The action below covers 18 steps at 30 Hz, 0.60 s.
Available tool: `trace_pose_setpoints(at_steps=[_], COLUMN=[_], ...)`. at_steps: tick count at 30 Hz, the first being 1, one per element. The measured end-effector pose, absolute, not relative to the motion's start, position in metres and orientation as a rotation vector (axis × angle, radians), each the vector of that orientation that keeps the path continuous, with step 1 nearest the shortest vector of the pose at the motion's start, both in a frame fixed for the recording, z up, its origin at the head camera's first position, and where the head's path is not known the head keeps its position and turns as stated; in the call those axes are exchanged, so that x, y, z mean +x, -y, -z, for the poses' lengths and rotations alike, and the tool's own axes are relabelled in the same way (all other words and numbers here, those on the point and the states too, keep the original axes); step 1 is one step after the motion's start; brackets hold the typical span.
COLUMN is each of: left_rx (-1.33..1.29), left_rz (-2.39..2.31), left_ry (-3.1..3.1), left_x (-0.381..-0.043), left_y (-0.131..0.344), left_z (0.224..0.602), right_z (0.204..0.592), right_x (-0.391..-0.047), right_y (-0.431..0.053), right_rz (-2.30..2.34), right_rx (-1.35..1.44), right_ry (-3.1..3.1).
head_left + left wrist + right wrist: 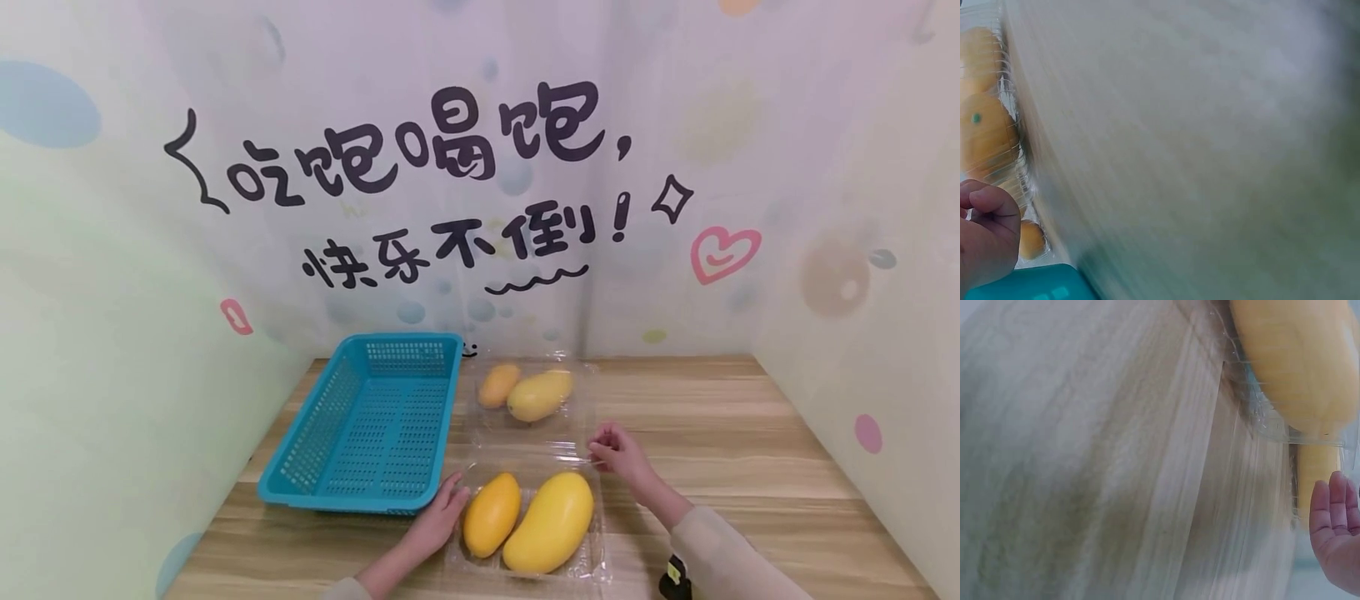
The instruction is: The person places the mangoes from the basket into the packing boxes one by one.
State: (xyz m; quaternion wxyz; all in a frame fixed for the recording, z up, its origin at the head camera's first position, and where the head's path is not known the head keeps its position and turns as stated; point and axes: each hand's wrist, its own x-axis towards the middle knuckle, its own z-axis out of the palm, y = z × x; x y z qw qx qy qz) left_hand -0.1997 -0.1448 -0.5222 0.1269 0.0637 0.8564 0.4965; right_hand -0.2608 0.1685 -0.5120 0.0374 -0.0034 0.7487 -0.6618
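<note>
In the head view, a clear plastic clamshell box (603, 560) near the front holds an orange-yellow mango (491, 515) and a larger yellow mango (551, 525). My left hand (437, 521) is at its left side, its fingers bent against the rim; the left wrist view shows that hand (988, 234) with curled fingers. At the back right corner, my right hand (626, 458) pinches the clear lid (581, 460). Some fingers of the right hand (1338, 540) look extended in the right wrist view, and the pinch itself is hidden there.
Behind stands another clear box (480, 433) with two mangoes (540, 395). A blue perforated basket (360, 502) lies to the left on the wooden table (697, 417). Close to the right sleeve is a small black object (675, 579). A printed curtain backs the table.
</note>
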Motion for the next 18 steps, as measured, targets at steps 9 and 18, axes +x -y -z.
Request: trace_pose_setpoints(at_steps=[9,18], left_rx=[0.229,0.272], left_rz=[-1.504,-1.585], left_ry=[-2.408,-2.295], left_x=[-0.198,-0.2], left_y=[0.145,0.146], left_z=[0.521,0.52], right_z=[0.515,0.523], right_x=[-0.255,-0.254], right_y=[-0.18,-0.197], right_rz=[1.948,1.848], right_rx=[-0.294,-0.732], right_ry=[-2.385,-2.409])
